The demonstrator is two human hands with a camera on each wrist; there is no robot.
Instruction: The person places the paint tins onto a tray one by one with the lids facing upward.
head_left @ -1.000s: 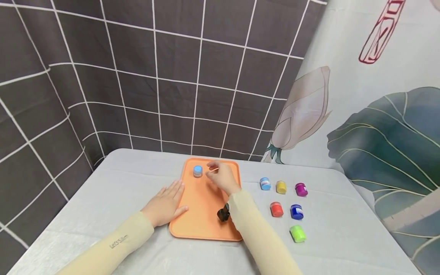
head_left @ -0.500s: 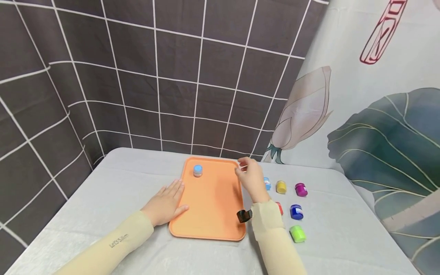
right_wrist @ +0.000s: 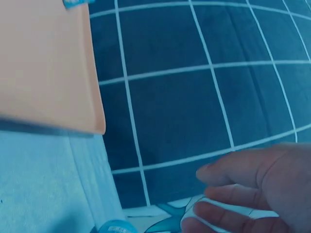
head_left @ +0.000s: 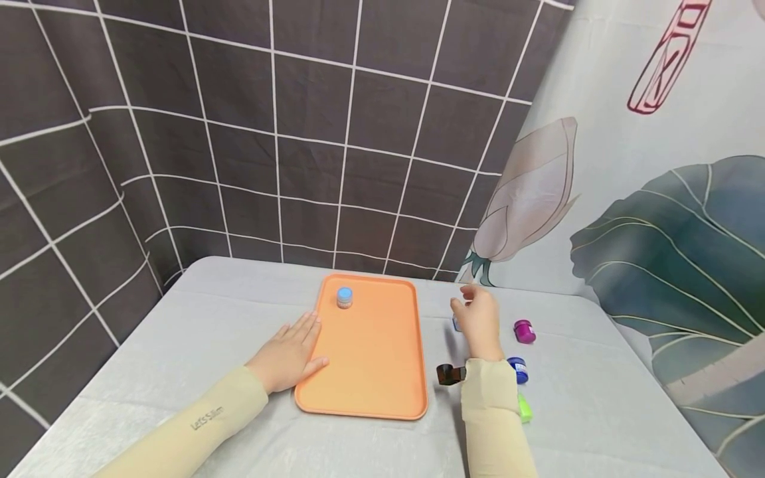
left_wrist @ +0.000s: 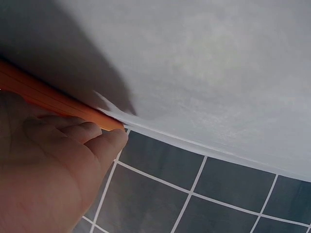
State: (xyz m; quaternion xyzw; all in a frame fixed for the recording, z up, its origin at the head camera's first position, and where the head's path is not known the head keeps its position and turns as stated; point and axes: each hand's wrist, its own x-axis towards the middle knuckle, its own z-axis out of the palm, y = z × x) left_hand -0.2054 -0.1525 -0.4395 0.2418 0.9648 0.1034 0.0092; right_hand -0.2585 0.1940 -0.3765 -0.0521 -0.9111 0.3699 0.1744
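Note:
My left hand lies flat with straight fingers over the left rim of an orange tray; the left wrist view has its fingers along the tray's edge. One small paint jar with a light blue lid stands upright near the tray's far left corner. Off the tray's right side, my right hand hovers above the cloth, fingers loosely bent and holding nothing. Just under it, a second light blue jar is mostly covered by the hand; its lid shows at the bottom of the right wrist view.
Right of the right arm are a purple jar, a dark blue jar and a partly covered green jar. The yellow and red jars are hidden behind the hand and sleeve. A dark tiled-pattern curtain hangs behind the table.
My right hand has moved right, from over the tray beside the light blue jar to above the jars on the cloth. The left hand has stayed on the tray's edge.

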